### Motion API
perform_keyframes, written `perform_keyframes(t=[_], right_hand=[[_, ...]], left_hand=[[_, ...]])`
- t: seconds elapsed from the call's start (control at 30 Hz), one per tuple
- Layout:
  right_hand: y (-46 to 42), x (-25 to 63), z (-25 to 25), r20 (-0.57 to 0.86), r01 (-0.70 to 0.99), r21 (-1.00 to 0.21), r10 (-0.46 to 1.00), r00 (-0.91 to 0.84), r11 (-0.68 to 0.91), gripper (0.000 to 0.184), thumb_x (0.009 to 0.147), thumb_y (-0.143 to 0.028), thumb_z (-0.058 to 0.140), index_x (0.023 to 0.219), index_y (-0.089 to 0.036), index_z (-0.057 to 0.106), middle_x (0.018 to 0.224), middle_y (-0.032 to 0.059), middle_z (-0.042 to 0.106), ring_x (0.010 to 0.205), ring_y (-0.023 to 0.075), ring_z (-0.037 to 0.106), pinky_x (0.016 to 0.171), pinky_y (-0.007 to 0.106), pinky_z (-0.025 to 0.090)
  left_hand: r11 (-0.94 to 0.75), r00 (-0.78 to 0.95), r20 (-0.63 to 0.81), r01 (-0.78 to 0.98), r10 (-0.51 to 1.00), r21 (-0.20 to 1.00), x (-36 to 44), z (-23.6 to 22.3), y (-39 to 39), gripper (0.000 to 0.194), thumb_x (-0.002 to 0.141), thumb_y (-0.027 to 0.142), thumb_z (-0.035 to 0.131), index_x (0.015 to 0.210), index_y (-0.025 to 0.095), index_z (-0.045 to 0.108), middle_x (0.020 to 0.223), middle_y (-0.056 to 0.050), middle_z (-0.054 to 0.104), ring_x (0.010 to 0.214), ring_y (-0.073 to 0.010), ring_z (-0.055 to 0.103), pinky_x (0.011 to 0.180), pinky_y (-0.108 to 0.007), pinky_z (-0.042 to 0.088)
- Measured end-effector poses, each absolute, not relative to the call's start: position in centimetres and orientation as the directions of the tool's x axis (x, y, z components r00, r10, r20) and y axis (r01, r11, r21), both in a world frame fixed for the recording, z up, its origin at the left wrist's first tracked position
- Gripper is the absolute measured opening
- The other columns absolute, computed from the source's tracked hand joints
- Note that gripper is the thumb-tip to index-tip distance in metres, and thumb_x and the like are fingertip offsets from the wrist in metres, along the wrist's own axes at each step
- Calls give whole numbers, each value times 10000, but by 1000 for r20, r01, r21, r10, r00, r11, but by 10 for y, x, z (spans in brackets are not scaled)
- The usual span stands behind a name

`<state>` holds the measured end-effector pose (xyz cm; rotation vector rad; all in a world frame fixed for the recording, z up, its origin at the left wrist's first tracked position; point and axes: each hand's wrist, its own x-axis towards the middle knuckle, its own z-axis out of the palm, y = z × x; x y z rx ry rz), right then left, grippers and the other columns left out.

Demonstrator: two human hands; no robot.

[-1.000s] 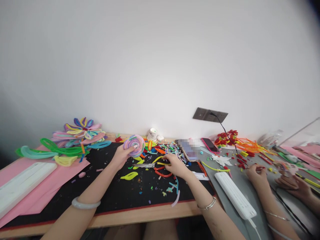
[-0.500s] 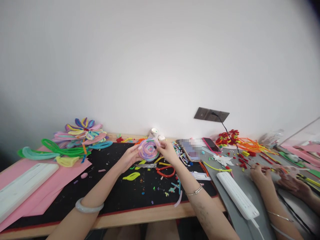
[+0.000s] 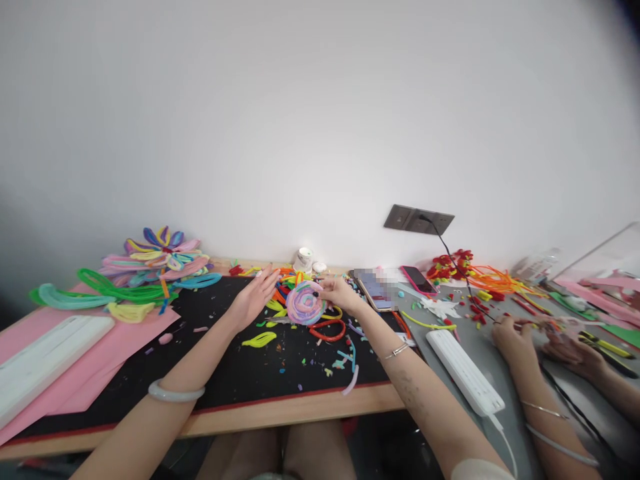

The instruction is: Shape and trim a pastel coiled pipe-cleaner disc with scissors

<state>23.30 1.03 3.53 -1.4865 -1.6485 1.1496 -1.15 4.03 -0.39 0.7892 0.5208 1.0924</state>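
Black mat on wooden table; right hand pinching edge of pastel spiral disc; left hand apart from disc, fingers extended.

Saw a pink, lilac and blue spiral across the disc. Noted black with red edging on the mat, yellow, purple and blue on the flower, and plain pink on the paper.
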Motion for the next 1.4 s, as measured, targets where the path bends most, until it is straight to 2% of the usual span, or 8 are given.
perform_keyframes(t=[0.23, 0.4, 0.6, 0.7, 0.83, 0.93, 1.2, 1.4], right_hand=[[7, 238, 38, -227, 492, -867, 943, -244, -81, 96, 758, -226, 641, 805, -143, 626, 556, -46, 613, 464, 71, 559, 454, 148, 455], [10, 230, 44, -314, 584, -805, 907, -280, -98, 85, 764, -226, 642, 780, -142, 637, 598, -21, 650, 539, 95, 623, 524, 173, 518], [8, 228, 65, -281, 762, -646, 944, -175, -51, 125, 679, -165, 703, 785, -160, 637, 555, -28, 631, 514, 112, 600, 441, 158, 446], [-19, 245, 75, -291, 840, -536, 952, -95, -80, 64, 699, -166, 648, 651, -155, 606, 495, -14, 602, 441, 105, 549, 402, 174, 418], [-70, 263, 68, -491, 901, -399, 869, -54, -170, 211, 645, -120, 625, 458, -155, 536, 430, 34, 597, 385, 138, 561, 398, 224, 463], [-94, 264, 53, -544, 920, -331, 839, -5, -210, 265, 629, -73, 583, 408, -171, 476, 390, 41, 572, 372, 158, 569, 407, 254, 487], [-84, 268, 54, -529, 912, -322, 847, 49, -254, 239, 632, -30, 504, 440, -171, 489, 516, 86, 663, 479, 184, 645, 476, 259, 531], [-61, 283, 73, -482, 906, -319, 871, 97, -278, 167, 651, -56, 507, 518, -155, 528, 600, 99, 693, 527, 189, 661, 466, 258, 535]], left_hand=[[227, 358, -33, -517, 933, 825, -12, -1, 43, 402, 931, 402, 412, 1294, 299, 551, 1480, -49, 438, 1388, -198, 344, 1093, -369, 349], [196, 322, -41, -467, 946, 862, -17, 7, 47, 435, 936, 433, 397, 1340, 316, 508, 1509, -40, 393, 1397, -173, 327, 1145, -354, 254], [142, 254, -36, -413, 967, 900, -28, 15, 56, 384, 907, 405, 485, 1280, 352, 561, 1512, -13, 389, 1430, -169, 245, 1140, -360, 259], [122, 228, -32, -393, 973, 911, -37, 17, 58, 345, 891, 383, 535, 1229, 361, 597, 1474, -3, 447, 1433, -158, 235, 1131, -355, 274], [125, 198, -49, -389, 979, 913, -47, 14, 64, 334, 896, 396, 523, 1217, 346, 601, 1500, -3, 406, 1436, -168, 229, 1122, -364, 294], [137, 190, -67, -386, 979, 912, -47, 9, 69, 321, 879, 407, 546, 1184, 338, 619, 1487, -13, 425, 1426, -181, 258, 1086, -351, 354], [176, 237, -89, -375, 967, 910, -40, 20, 64, 310, 893, 409, 522, 1172, 328, 632, 1447, -16, 476, 1415, -190, 286, 1112, -359, 314], [198, 266, -101, -371, 959, 907, -42, 34, 58, 328, 922, 411, 461, 1217, 367, 597, 1494, 13, 410, 1422, -156, 263, 1164, -359, 189]])
